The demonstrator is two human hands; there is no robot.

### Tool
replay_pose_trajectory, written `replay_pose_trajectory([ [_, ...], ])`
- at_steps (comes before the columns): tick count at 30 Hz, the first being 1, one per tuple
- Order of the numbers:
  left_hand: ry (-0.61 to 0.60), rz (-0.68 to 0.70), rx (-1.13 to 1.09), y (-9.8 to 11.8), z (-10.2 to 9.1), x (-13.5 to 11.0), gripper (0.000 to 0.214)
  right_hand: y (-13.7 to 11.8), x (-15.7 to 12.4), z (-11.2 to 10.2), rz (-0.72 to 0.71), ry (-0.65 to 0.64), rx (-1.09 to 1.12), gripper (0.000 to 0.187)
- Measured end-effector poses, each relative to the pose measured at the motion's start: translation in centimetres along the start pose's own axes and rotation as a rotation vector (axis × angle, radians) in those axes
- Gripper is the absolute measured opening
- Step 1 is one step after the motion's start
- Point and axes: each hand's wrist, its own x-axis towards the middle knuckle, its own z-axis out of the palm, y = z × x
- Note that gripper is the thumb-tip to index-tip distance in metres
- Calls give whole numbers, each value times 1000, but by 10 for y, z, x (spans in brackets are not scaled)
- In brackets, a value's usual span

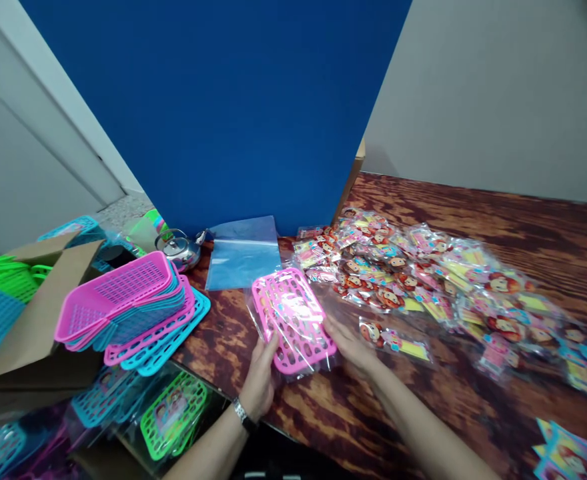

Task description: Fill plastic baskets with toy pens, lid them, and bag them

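Observation:
A pink plastic basket [301, 343] in a clear plastic bag is between my two hands above the wooden table. My left hand [262, 377], with a watch on the wrist, grips its lower left edge, the thumb lying on top. At the right edge, my right hand [348, 343] holds the basket, its fingers partly hidden behind it. Just beyond the basket lies a flat clear plastic bag [243, 257]. One small clear packet [394, 339] with a cartoon girl card and a yellow piece rests beside my right hand.
A large pile of similar packets [388, 267] spreads over the table [483, 213] to the right. Pink and blue baskets [123, 300] are stacked at left, near a cardboard box [43, 307] and a metal kettle [179, 250]. Bagged baskets [173, 410] sit below the table edge. A blue panel [223, 120] stands behind.

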Motion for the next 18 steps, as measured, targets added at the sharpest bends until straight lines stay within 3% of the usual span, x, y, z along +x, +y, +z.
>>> replay_pose_trajectory([
  [3,-28,15,58,2,-3,-4,50,6,-17,8,17,13,101,47],
  [5,-59,26,82,6,-3,-6,52,5,-25,13,-64,18,126,40],
  [8,-89,38,102,12,-2,-8,54,6,-30,25,-173,145,155,31],
  [13,-100,75,132,20,2,-9,63,14,-32,45,-194,369,231,35],
  [18,-71,124,142,19,3,-11,69,14,-34,56,-209,421,343,39],
])
